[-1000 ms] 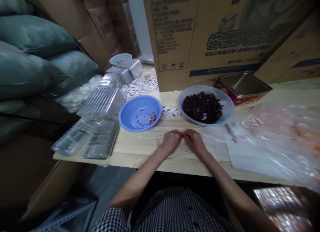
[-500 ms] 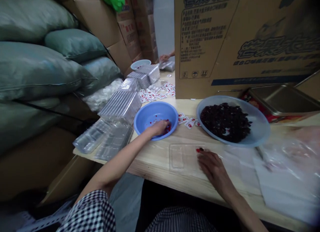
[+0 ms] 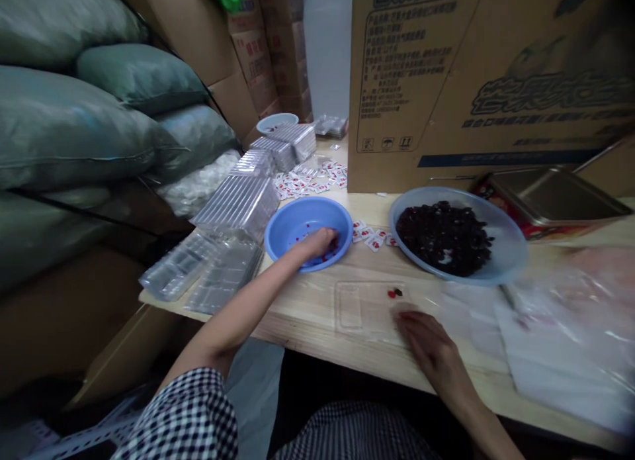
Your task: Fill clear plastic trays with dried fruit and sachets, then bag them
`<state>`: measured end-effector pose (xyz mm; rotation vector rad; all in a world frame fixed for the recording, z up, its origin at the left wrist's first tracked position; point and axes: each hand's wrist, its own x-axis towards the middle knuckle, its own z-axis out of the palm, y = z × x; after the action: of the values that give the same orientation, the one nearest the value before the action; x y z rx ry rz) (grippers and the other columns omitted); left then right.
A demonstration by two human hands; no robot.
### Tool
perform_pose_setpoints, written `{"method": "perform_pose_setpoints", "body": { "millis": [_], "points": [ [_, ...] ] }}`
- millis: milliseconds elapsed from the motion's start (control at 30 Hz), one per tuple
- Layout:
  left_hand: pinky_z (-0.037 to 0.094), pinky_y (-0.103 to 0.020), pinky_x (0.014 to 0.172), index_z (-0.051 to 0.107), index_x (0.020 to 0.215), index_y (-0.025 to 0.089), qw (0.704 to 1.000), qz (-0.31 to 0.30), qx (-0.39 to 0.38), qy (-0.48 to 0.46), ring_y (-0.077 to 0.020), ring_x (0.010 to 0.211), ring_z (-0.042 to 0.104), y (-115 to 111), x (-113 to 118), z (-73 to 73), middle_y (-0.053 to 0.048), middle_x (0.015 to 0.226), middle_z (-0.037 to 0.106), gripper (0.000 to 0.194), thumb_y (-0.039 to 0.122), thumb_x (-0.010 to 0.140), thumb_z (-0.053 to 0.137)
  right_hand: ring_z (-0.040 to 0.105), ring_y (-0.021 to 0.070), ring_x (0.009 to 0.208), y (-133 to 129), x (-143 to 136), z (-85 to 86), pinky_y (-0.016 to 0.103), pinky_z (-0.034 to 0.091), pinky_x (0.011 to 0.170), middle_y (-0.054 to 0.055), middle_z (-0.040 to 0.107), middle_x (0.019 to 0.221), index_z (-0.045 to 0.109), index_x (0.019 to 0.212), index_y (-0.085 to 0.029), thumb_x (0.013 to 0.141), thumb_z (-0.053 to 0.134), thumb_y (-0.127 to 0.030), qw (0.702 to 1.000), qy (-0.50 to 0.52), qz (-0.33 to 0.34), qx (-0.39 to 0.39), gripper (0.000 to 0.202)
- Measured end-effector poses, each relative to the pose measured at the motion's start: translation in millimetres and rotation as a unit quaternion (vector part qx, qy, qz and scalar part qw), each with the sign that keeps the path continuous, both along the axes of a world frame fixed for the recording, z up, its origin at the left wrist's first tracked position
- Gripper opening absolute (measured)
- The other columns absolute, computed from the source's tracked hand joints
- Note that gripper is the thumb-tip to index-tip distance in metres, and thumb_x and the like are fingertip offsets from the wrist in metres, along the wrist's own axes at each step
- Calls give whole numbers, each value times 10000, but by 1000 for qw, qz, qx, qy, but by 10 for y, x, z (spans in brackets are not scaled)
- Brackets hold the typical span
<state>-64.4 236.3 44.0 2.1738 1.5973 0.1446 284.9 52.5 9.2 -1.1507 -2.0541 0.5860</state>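
My left hand [image 3: 321,243] reaches into a blue bowl [image 3: 282,215] that holds small red pieces; its fingers are bent down and closed among them, and what they hold is hidden. A clear plastic tray [image 3: 350,308] lies flat near the table's front edge. On its right part sit a red piece [image 3: 391,294] and a dark piece [image 3: 399,292], side by side. My right hand [image 3: 426,341] rests at the tray's right front corner, its fingers together and slightly blurred. Behind it, a pale blue basin [image 3: 508,248] holds many dark pieces [image 3: 444,238].
Stacks of clear trays [image 3: 235,202] line the table's left side. Small red-and-white packets [image 3: 374,240] lie between bowl and basin, with more behind. A large carton [image 3: 397,169] and a metal tin [image 3: 550,195] stand behind. Plastic bags [image 3: 585,308] cover the right side.
My right hand has drawn back slightly from the red and dark pieces, leaving them uncovered on the tray. My left hand has shifted a little within the bowl. The far person's hand is out of view.
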Motion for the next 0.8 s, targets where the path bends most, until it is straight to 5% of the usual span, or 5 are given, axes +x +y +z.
{"method": "perform_pose_setpoints", "body": {
  "millis": [167,333,467,600,800],
  "points": [
    [445,-257,692,703,864,144,999,11,-19,35,-182,703,613,-12,86,100,-73,784,714,183,105,780,545,633,281,1132,-6,76,125,498,537,972,89,700,1153,713,1106,-265,980,510,-304,1000,-4,-12,-26,242],
    [460,-291,825,667,1106,175,999,12,45,-21,-211,888,633,-105,-130,218,-82,1003,718,314,198,852,484,651,275,1082,77,401,302,475,552,935,95,702,1121,704,1097,-247,984,494,-353,995,-3,-77,-56,261],
    [471,-321,803,693,961,168,998,41,39,-33,-228,813,628,-186,-276,188,-85,889,711,269,328,859,501,665,263,1051,280,610,602,423,562,900,92,705,1129,702,1085,-240,981,501,-362,992,9,-121,-37,258],
    [478,-338,792,700,922,174,996,62,39,-41,-242,802,634,-233,-328,188,-88,867,712,299,391,864,502,681,244,1005,923,809,898,381,536,918,86,731,1089,714,1076,-203,953,539,-325,982,1,-187,38,247],
    [504,-339,763,651,1163,179,979,117,130,-104,-231,777,657,-403,-272,383,-49,848,706,388,399,861,545,690,231,868,2069,790,699,309,515,835,81,739,839,732,780,-158,740,682,-60,940,-235,-190,-161,117]
  ]
}}
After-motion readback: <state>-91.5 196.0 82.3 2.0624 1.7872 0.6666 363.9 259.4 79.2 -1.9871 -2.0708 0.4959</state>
